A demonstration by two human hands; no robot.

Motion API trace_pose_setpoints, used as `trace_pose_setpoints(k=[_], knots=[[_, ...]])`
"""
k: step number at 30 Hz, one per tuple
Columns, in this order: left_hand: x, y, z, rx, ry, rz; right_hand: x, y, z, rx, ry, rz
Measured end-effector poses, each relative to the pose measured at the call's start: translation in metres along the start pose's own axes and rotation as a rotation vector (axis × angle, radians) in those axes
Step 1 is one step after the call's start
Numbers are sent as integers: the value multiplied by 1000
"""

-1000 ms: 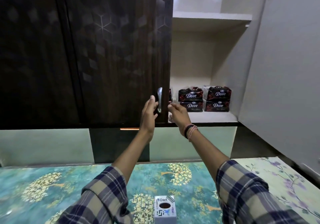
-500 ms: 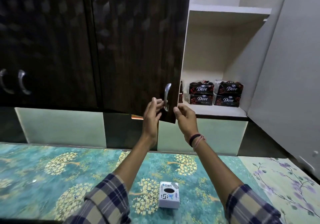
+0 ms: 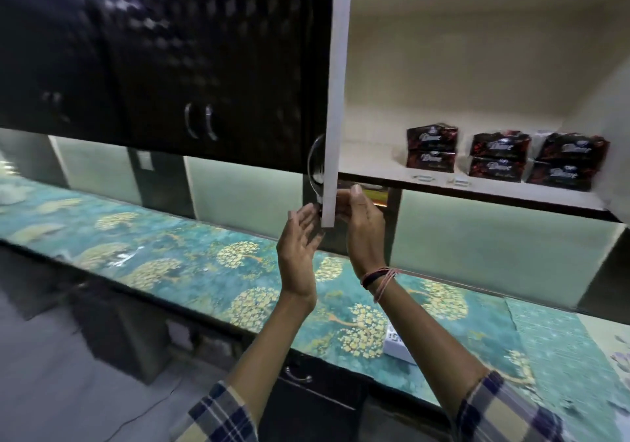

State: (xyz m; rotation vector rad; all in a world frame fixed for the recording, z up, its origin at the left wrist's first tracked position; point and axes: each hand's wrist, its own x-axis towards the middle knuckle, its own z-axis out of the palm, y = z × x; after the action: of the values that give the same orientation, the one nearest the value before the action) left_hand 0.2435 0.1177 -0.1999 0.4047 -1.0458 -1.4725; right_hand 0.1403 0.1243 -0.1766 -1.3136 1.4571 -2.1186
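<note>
The cabinet door (image 3: 335, 100) hides fingertips of the right hand (image 3: 364, 237); its forearm (image 3: 426, 336) covers most of a white box (image 3: 397, 351). The packets (image 3: 431, 148) have blurred labels.

Person is wearing navy-and-cream plaid sleeves (image 3: 218, 414); right wrist is carrying a black band (image 3: 374, 275) and pink threads (image 3: 384, 286).
</note>
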Motion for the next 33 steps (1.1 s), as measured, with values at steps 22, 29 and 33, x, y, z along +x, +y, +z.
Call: trace_pose_setpoints(k=[22,29,33], knots=[[48,62,-87,37,339,165,-3,10,146,38,-285,81],[45,31,-20,96,225,218,19,8,67,97,-211,157],[46,1,30,11,115,88,37,7,-5,51,-78,164]])
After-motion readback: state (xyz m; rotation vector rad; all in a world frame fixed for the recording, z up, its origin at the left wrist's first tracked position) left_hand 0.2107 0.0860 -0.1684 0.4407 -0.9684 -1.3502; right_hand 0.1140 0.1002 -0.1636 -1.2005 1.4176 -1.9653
